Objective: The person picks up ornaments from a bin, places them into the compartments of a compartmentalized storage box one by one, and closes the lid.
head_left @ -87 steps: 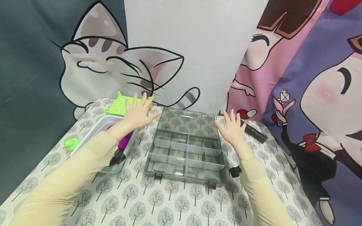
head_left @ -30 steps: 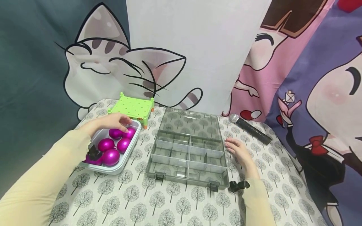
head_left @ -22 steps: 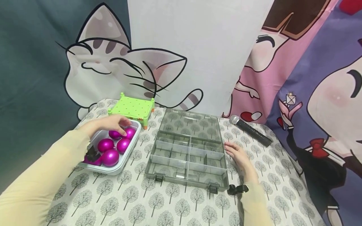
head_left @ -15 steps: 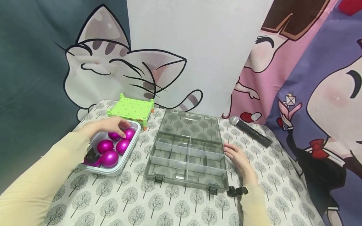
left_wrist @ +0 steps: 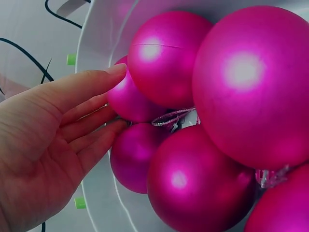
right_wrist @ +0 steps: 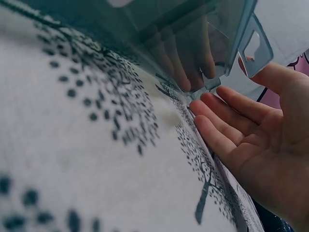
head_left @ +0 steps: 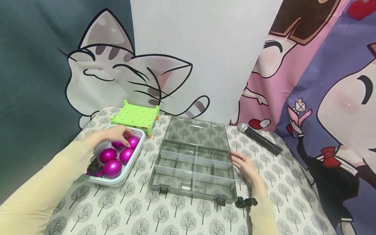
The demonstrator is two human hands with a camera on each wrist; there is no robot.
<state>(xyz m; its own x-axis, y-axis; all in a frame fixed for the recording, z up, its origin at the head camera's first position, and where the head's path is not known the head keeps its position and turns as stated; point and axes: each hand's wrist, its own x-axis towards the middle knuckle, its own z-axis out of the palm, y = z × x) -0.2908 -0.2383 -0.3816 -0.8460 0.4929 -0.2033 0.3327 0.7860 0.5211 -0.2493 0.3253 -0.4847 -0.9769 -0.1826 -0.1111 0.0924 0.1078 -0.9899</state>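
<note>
In the head view my left hand (head_left: 117,134) is over the far end of a pale plastic tub (head_left: 124,173) holding several magenta Christmas balls (head_left: 112,168). The left wrist view shows the thumb and loosely bent fingers of this hand at the edge of a small ball (left_wrist: 128,99) by the tub wall. My right hand (head_left: 245,166) lies at the right side of a clear grey compartment box (head_left: 192,171), its lid laid back. In the right wrist view, the right fingers (right_wrist: 227,108) are nearly straight beside the box wall and the thumb is at a clear tab (right_wrist: 256,48).
Behind the tub stands a light green perforated toy rack (head_left: 136,116) on short legs. A black microphone (head_left: 261,138) with a silver head lies at the back right. The table (head_left: 164,218) has a tree-print cloth, and patterned curtains hang behind it.
Both hands came down from raised, spread positions: the left into the tub, the right to the box's side. Lately they have hardly moved; the head view has tilted up slightly.
</note>
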